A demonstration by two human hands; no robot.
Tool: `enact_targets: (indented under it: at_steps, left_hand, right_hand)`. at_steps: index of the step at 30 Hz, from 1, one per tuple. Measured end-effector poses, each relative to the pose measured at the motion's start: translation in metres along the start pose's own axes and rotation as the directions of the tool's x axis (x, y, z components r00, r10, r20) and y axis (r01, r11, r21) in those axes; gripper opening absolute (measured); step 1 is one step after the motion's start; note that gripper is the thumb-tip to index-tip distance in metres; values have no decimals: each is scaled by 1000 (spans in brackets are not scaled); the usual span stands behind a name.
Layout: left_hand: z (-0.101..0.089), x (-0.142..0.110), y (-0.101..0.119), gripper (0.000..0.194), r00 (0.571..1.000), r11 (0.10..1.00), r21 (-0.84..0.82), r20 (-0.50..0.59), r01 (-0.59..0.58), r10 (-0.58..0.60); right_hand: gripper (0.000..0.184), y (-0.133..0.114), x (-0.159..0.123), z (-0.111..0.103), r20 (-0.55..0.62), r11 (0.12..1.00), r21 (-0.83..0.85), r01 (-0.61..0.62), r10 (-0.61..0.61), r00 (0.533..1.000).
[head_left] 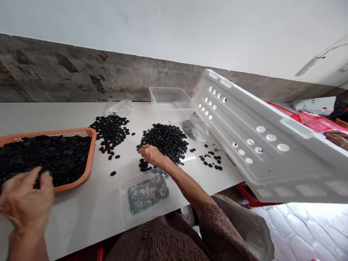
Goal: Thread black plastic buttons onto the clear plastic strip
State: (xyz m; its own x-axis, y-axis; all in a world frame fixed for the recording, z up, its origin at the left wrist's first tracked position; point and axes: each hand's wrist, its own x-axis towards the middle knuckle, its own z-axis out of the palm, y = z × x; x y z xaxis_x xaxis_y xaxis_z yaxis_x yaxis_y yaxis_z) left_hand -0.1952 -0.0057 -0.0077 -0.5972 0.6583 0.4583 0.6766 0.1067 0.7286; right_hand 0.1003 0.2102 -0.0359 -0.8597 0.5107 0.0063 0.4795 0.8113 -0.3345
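Note:
My left hand is over the near edge of an orange plastic basket, its finger and thumb apart above black pieces that fill the basket. I see nothing clearly held in it. My right hand reaches to the left side of a heap of small black oval pieces. Its fingers are pinched together at the heap, and their tips hide what is between them. Just in front of that hand sits a clear shallow tray holding many small metallic grey parts.
A second spread of black ovals lies near the basket, below a crumpled clear bag. Behind the heap stands a clear plastic box; a bag of grey parts is beside it. A large white crate leans at right.

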Motion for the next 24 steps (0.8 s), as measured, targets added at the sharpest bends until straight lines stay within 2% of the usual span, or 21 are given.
enact_targets:
  at_steps: [1, 2, 3, 4, 5, 8, 9, 10, 13, 17, 21, 24]
  left_hand:
    - [7, -8, 9, 35, 995, 978, 187, -25, -95, 102]
    - [15, -17, 18, 34, 985, 947, 273, 14, -171, 174]
    - [25, -27, 27, 31, 963, 921, 280, 54, -270, 266]
    - [35, -38, 35, 24, 943, 908, 259, 40, -330, 332]
    - [45, -49, 42, 23, 923, 897, 222, 116, -383, 366]
    - [75, -83, 58, 21, 863, 865, 118, 214, -488, 458]
    - [84, -93, 63, 22, 832, 852, 81, 281, -517, 479]
    - [91, -102, 66, 25, 781, 836, 42, 385, -547, 492]
    - [107, -121, 77, 29, 671, 815, 0, 567, -579, 477]
    - [122, -132, 91, 36, 549, 811, 15, 743, -585, 382]
    - [140, -141, 104, 47, 432, 805, 8, 846, -594, 311]
    - [151, -150, 108, 43, 371, 813, -22, 882, -582, 289]
  right_hand:
    - [10, 3, 9, 2, 26, 999, -43, 3, -2, 1000]
    - [12, 6, 17, 4, 47, 997, -82, 7, -3, 999]
    - [13, 8, 24, 6, 67, 993, -118, 14, -6, 998]
    - [15, 9, 31, 8, 85, 989, -148, 24, -11, 996]
    - [16, 9, 37, 10, 103, 984, -174, 37, -19, 995]
    - [19, 9, 52, 19, 160, 970, -231, 74, -37, 986]
    - [20, 10, 55, 21, 179, 966, -245, 79, -36, 983]
    - [21, 11, 57, 24, 197, 963, -256, 82, -31, 980]
    - [22, 17, 59, 30, 247, 962, -260, 86, -20, 969]
    - [23, 25, 51, 31, 276, 970, -231, 73, -7, 961]
    - [24, 29, 37, 30, 257, 981, -194, 31, 20, 966]
    - [26, 29, 26, 28, 210, 990, -142, -26, 55, 976]
